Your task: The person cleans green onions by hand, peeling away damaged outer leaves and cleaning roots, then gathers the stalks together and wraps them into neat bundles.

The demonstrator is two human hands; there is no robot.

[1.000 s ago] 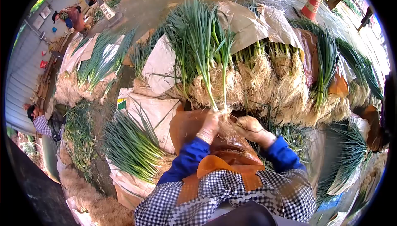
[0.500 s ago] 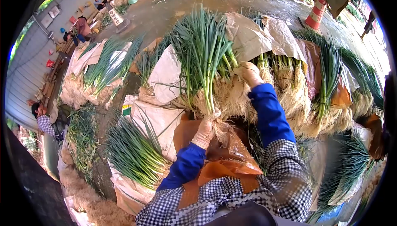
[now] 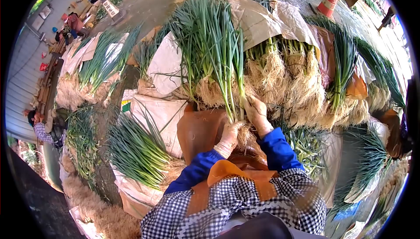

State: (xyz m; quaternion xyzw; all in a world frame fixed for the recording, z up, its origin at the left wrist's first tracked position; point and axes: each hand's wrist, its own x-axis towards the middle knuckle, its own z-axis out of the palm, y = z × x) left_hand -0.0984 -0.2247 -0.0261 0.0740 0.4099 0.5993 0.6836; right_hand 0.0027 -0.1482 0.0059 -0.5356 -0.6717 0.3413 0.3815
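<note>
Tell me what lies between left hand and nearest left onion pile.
Head view: a pale sheet beside the onion pile, a brown sheet nearer the left hand.

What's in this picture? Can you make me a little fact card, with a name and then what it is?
Left hand: holds leafy green stalks near their bottoms
Right hand: holds stalks beside it, a bit higher up
Held roots: pale, stringy, below the stalks
Sleeves: blue
Rooty bundles: in a row beyond the hands, some partly under pale sheets
Green pile: lying down, left of the hands
Cone: striped, top right
</note>
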